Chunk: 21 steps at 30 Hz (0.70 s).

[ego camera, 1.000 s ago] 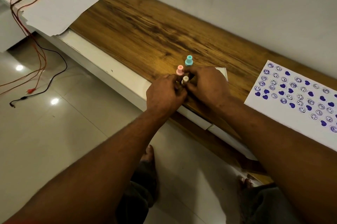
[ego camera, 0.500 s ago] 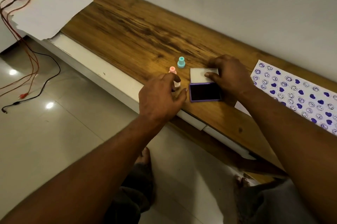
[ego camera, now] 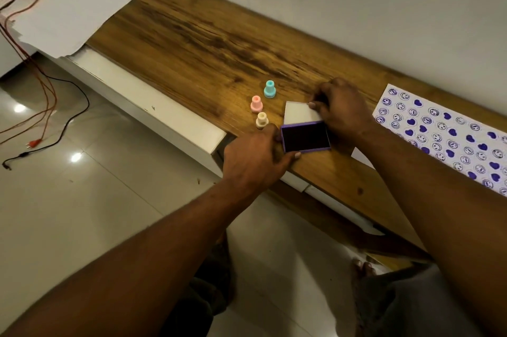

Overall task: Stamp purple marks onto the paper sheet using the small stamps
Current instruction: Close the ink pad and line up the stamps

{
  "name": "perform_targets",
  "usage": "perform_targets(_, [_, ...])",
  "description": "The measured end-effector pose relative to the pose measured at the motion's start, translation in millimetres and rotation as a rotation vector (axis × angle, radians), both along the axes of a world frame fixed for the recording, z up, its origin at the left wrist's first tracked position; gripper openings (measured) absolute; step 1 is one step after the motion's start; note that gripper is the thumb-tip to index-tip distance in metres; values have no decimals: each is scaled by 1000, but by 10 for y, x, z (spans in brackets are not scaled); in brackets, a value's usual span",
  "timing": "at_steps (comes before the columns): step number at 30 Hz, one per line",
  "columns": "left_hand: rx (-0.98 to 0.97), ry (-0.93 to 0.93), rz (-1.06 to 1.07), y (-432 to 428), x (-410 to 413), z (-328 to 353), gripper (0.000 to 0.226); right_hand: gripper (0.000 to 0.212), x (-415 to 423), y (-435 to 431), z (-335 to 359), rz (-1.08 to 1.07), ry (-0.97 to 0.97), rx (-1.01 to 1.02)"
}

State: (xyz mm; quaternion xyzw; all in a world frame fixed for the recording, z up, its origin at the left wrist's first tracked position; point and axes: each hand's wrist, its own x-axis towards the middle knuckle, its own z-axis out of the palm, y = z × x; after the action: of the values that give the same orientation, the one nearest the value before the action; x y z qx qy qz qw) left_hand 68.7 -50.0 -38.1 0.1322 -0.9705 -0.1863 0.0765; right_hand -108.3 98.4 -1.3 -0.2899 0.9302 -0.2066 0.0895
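Purple-rimmed pad [ego camera: 305, 137] has just come open on the desk [ego camera: 205, 43], your left hand [ego camera: 252, 161] gripping its base and right hand [ego camera: 343, 109] fingers pinching the flipped-back lid [ego camera: 299, 112], with the stamps [ego camera: 256, 103] released beside it, so inking for the paper [ego camera: 444, 133] at right looks next.

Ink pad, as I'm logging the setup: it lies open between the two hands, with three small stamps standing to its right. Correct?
No. The head view shows the three stamps standing left of the ink pad, not right. It does lie open between the left hand and right hand.
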Motion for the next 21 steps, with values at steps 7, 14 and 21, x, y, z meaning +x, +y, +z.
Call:
perform_targets(7, [5, 12, -11, -4, -3, -14, 58, 10, 81, 133, 191, 139, -72, -187])
perform_targets(14, [-32, -9, 6, -9, -35, -4, 59, 32, 104, 297, 246, 229, -9, -231])
perform_targets(21, [-58, -28, 15, -14, -75, 12, 58, 21, 222, 432, 290, 318, -50, -173])
